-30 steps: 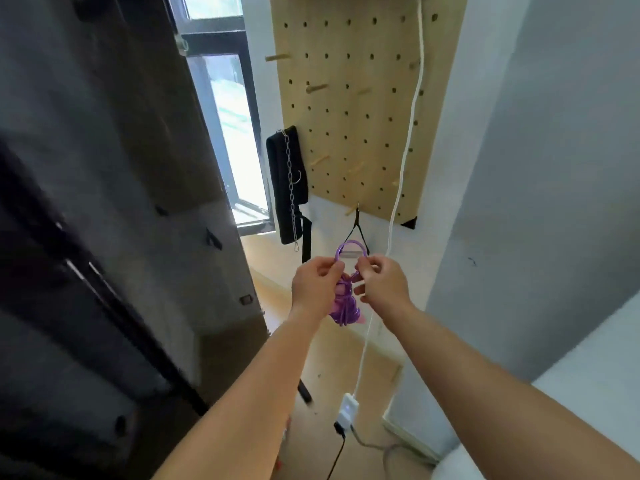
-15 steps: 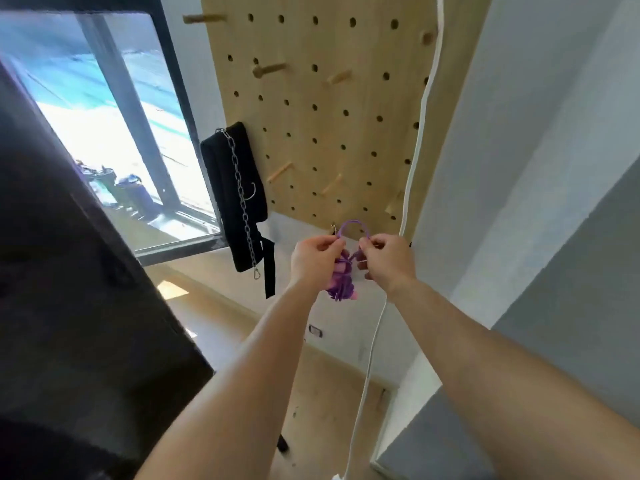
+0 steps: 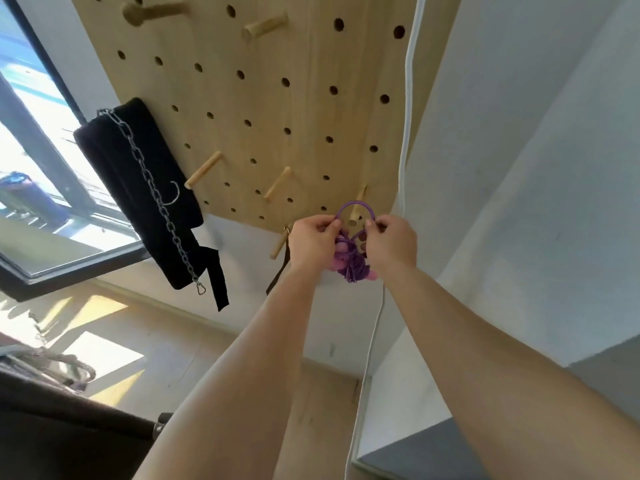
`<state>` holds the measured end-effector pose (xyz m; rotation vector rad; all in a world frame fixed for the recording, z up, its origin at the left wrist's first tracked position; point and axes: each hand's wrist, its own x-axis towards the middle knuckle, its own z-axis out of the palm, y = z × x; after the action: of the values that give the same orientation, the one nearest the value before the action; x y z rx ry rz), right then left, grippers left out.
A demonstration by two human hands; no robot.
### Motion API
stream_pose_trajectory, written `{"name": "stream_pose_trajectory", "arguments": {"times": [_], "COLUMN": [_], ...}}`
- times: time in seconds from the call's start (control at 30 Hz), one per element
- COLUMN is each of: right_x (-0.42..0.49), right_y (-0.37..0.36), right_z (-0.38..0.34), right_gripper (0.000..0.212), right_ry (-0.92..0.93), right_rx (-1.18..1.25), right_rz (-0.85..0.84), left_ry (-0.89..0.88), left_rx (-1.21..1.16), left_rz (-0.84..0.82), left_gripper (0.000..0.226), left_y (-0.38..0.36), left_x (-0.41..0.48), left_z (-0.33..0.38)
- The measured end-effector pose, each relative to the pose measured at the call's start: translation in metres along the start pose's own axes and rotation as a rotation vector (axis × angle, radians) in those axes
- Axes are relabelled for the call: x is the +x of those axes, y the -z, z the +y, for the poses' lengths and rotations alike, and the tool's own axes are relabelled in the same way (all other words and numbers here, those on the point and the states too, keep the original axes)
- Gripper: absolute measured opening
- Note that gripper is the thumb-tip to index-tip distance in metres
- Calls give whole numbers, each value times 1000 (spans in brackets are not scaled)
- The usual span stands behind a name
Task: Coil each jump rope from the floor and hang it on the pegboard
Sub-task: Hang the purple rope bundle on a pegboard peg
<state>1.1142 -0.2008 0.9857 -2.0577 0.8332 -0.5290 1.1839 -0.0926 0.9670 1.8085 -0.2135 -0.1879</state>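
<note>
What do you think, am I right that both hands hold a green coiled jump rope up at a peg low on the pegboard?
No: the jump rope is purple, not green, as the head view shows. The left hand and right hand hold it up at a peg low on the pegboard.

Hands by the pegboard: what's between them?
In the head view, a loop of the purple jump rope bridges left hand and right hand, framing a wooden peg.

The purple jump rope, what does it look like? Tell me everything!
The purple jump rope is a thin, shiny cord coiled into a tight bundle, with pinkish bits that may be handles. Left hand and right hand pinch one loop open; the tip of a wooden peg low on the pegboard shows through it.
</note>
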Motion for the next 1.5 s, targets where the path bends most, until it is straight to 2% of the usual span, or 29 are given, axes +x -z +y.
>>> {"name": "stream_pose_trajectory", "arguments": {"times": [0.17, 0.23, 0.43, 0.53, 0.63, 0.77, 0.87, 1.0, 1.1, 1.27, 1.4, 1.5], "right_x": [26, 34, 37, 23, -7, -59, -102, -157, -204, -290, -349, -389], "right_y": [-4, -4, -1, 4, 12, 21, 34, 64, 95, 148, 191, 216], "right_z": [4, 4, -2, -3, -2, -11, -19, -17, -5, 26, 44, 58], "right_gripper": [30, 30, 23, 20, 22, 22, 22, 25, 31, 33, 39, 34], "right_ry": [-26, -13, 45, 91, 190, 342, 406, 488, 535, 543, 491, 473], "right_rx": [-37, -93, -285, -307, -329, -414, -496, -695, -819, -891, -879, -842], "right_rz": [-45, -50, -126, -184, -298, -404, -445, -444, -398, -400, -457, -478], "left_ry": [69, 46, -11, -24, -28, -35, -36, -19, -31, -17, 25, 53], "left_rx": [-68, -16, 154, 256, 400, 589, 734, 850, 921, 1090, 1151, 1163], "left_rz": [-81, -106, -221, -184, -150, -145, -143, -136, -97, -108, -130, -152], "left_gripper": [17, 7, 19, 35, 33, 24, 29, 43, 42, 47, 50, 50], "left_y": [-7, -11, -14, 3, 28, 62, 84, 105, 111, 108, 108, 107], "left_x": [29, 38, 46, 33, 10, -46, -99, -183, -251, -365, -449, -507], "left_z": [-5, -4, -3, 4, 6, 12, 20, 29, 28, 21, 20, 13]}}
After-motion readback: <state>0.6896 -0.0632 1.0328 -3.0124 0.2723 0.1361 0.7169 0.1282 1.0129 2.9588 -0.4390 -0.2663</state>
